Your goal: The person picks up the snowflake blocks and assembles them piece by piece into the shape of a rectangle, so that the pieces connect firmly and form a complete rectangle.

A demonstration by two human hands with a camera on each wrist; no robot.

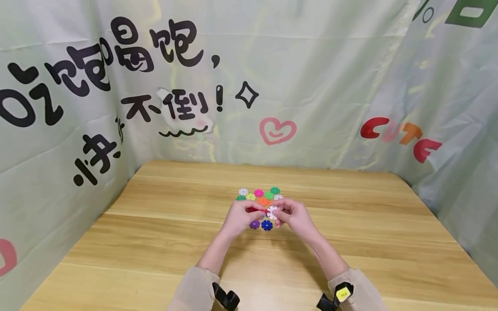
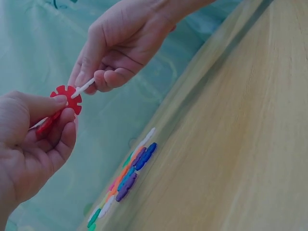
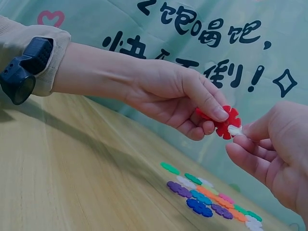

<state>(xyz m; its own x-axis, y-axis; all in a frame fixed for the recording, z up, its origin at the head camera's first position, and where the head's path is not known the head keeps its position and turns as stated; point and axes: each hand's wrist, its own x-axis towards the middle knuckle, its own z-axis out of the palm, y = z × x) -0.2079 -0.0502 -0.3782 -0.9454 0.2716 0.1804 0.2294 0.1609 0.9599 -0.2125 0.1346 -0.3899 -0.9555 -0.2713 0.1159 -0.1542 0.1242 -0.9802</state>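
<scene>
Your left hand (image 3: 168,98) pinched red snowflake disc (image 3: 226,122); right hand (image 2: 120,45) pinched white disc (image 2: 83,88) edge-on, touching red disc's rim, above the loose disc pile (image 3: 211,202).

The hands (image 1: 268,216) hide part of the flat pieces (image 1: 260,196).

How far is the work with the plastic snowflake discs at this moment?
Done: hardly anything; no finished figure is visible. In hand: the left hand pinches a red disc, the right hand pinches a white disc, and the two discs meet edge to edge above the table. I cannot tell whether they are locked. Left: the loose coloured discs lying flat on the table.
</scene>
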